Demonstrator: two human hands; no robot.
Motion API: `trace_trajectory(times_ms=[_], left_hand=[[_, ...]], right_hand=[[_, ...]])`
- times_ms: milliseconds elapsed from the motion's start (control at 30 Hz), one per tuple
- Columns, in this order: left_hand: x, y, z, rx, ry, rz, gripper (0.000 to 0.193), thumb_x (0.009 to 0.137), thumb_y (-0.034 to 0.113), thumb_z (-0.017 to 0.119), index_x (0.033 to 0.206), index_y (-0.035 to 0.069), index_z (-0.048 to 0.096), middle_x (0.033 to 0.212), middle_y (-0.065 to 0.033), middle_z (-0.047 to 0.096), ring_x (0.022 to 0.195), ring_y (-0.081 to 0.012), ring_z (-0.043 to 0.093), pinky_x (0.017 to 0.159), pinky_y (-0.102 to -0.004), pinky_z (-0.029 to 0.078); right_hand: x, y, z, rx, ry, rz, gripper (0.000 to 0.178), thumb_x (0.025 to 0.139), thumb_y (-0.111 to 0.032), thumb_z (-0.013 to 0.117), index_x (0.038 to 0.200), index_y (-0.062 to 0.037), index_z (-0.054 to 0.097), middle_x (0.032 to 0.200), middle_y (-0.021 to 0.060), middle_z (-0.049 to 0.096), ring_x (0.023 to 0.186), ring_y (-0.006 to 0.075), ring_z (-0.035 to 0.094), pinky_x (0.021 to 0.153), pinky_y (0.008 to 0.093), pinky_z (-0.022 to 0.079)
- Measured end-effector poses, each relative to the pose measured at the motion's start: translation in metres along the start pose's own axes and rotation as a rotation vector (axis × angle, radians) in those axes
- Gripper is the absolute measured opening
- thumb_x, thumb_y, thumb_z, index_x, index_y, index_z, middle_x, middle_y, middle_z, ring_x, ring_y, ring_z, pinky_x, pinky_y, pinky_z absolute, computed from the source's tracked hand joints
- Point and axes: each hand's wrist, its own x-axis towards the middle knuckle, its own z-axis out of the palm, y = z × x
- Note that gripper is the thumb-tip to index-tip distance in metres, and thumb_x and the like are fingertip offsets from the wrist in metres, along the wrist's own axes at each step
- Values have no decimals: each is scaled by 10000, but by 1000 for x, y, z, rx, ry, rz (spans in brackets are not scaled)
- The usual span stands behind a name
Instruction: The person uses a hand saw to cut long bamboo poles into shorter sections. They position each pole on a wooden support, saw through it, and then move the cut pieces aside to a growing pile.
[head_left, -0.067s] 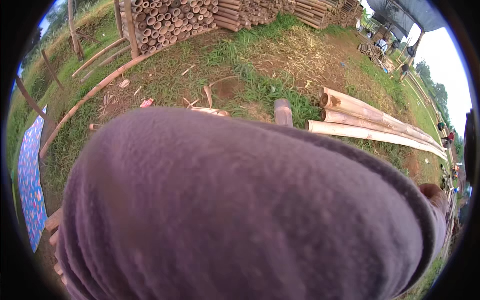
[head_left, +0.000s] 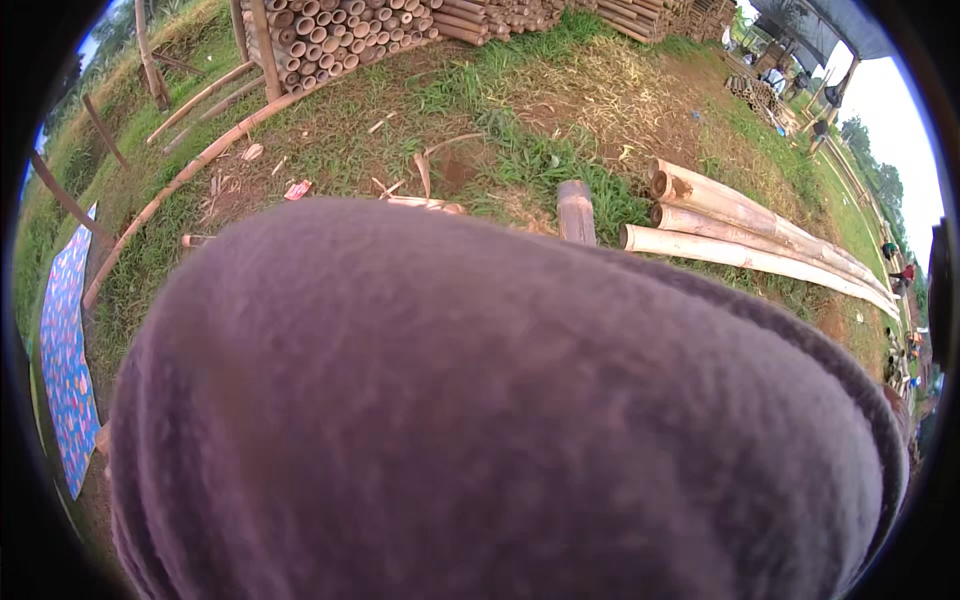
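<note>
A thick mauve-grey sleeve [head_left: 480, 400] on my raised arm fills most of the lower and middle view, very near and blurred. It runs across from the left, so it looks like my left arm. Beyond its right edge shows only a brown sliver, perhaps my left hand [head_left: 897, 402]; its fingers are hidden. No part of my right hand can be seen. Just past the sleeve stands a short bamboo post [head_left: 576, 212], its lower part covered. To the right of the post, pale bamboo poles [head_left: 760, 240] lie side by side on the ground.
Stacked bamboo [head_left: 345, 40] stands at the back behind wooden stakes [head_left: 266, 50]. A long curved pole [head_left: 190, 180] borders the grass at left, near a blue patterned sheet [head_left: 68, 370]. Split bamboo scraps [head_left: 425, 203] lie ahead. A person [head_left: 905, 275] is far off right.
The sleeve reaches slightly farther right, and less of the brown shape beyond its edge shows. The background has shifted a little right within the view.
</note>
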Motion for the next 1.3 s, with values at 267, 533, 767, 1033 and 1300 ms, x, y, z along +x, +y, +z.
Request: trace_trajectory(times_ms=[267,533,767,1033,1300], left_hand=[[14,20,-6,27,129,118,358,960,281,686,1228,53,751,1016,-124,765,856,-268,736,723,-450,561],[43,24,-14,121,161,239,367,980,292,657,1222,31,748,1019,-135,767,874,-285,743,740,-471,572],[61,44,-15,138,183,339,380,998,301,631,1217,12,745,1022,-146,768,890,-301,750,755,-490,582],[85,56,-10,150,183,396,400,1019,312,602,1211,-10,742,1026,-158,770,908,-319,757,772,-512,593],[77,61,-33,178,266,345,425,1039,323,573,1205,-31,739,1029,-170,772,926,-336,765,789,-533,603]], right_hand=[[4,-16,57,203,-48,99,365,918,-144,681,1263,-28,704,1023,214,742,928,355,737,813,469,577],[13,-23,52,282,-38,167,371,910,-166,687,1256,-37,718,1057,223,751,982,373,739,858,485,582],[1,-31,58,345,-62,199,376,904,-186,692,1250,-44,731,1087,230,758,1028,389,741,898,499,586],[0,-26,44,416,-73,197,383,896,-208,698,1243,-53,746,1120,239,767,1082,407,743,944,515,591],[27,-34,64,401,28,217,360,911,-268,736,1230,-112,788,1146,249,771,1123,417,739,980,512,591]])
